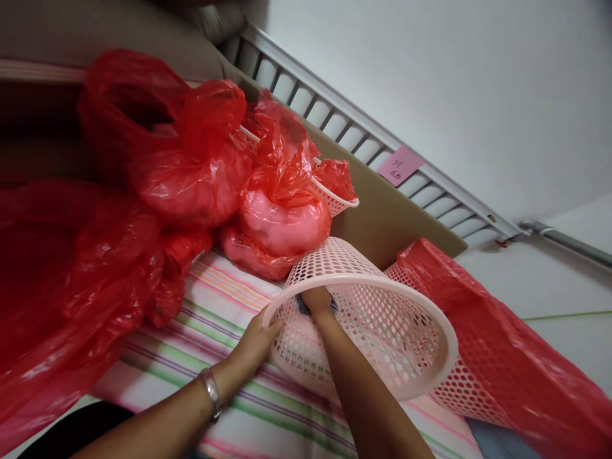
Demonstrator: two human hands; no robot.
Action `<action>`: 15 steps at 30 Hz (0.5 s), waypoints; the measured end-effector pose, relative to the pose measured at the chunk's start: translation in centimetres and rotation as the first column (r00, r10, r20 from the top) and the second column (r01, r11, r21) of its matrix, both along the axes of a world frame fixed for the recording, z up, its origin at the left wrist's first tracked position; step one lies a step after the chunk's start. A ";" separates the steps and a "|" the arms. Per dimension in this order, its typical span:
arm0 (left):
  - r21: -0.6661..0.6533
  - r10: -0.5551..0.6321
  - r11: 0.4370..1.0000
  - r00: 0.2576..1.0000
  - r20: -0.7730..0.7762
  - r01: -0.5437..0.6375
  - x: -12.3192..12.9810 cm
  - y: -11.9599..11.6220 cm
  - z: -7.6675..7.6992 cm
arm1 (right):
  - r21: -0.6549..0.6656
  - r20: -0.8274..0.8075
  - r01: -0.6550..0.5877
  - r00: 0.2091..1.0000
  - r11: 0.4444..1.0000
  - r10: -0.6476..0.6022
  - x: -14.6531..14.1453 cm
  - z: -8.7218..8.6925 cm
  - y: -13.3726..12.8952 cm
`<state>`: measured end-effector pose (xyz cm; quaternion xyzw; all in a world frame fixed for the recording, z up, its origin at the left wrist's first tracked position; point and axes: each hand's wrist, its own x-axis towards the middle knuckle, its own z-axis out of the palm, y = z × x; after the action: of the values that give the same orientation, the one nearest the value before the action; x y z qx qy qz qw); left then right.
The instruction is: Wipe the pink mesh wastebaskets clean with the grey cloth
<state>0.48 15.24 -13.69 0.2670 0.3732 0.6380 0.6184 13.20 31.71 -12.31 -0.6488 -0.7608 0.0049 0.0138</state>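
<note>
A pink perforated plastic basket (377,280) lies tipped on its side with its mouth toward me. My left hand (264,335), with a silver bangle on the wrist, is closed on the left side of its rim; the fingers are partly hidden. Inside the basket, my right hand (316,298) is closed on a dark blue-grey cloth (302,306), pressed toward the inner wall. Its fingertips are mostly hidden by the hand itself. Under the basket spreads a striped sheet (229,370) in white, green, pink and purple.
Several red plastic bags (201,172) with pink contents crowd the left and back. Another pink basket (473,382), partly covered by a red bag (488,331), lies at right. A brown board (382,217) and a metal rail (344,121) with a pink note (400,165) run along the wall.
</note>
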 end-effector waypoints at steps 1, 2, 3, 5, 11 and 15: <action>0.007 -0.011 1.000 1.000 0.024 0.011 0.2 -0.1 -0.2 | 0.002 0.008 0.014 1.000 1.000 -0.014 0.1 0.1 -0.7; 0.020 -0.023 1.000 0.999 0.048 0.022 0.5 -0.3 -0.4 | 0.003 0.015 0.025 1.000 1.000 -0.025 0.2 0.1 -1.6; 0.038 -0.036 0.999 0.997 0.074 0.034 0.8 -0.5 -0.5 | 0.004 0.021 0.031 0.999 1.000 -0.031 0.3 0.2 -2.8; 0.069 -0.051 0.997 0.992 0.111 0.044 1.2 -0.9 -0.7 | -0.007 0.008 0.011 1.000 1.000 -0.011 0.6 0.4 -5.9; 0.075 0.034 0.996 0.996 0.077 -0.040 2.0 -1.8 -0.7 | -0.070 -0.123 -0.150 0.982 0.986 0.140 2.1 0.8 -16.1; 0.066 -0.012 0.998 0.998 0.066 0.008 2.8 -2.2 -0.9 | -0.066 -0.099 -0.133 0.987 0.989 0.126 2.8 0.6 -15.7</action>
<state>3.33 13.03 -14.58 0.2678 0.3299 0.6554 0.6245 16.05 16.00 -11.70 -0.5969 -0.7993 0.0639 0.0260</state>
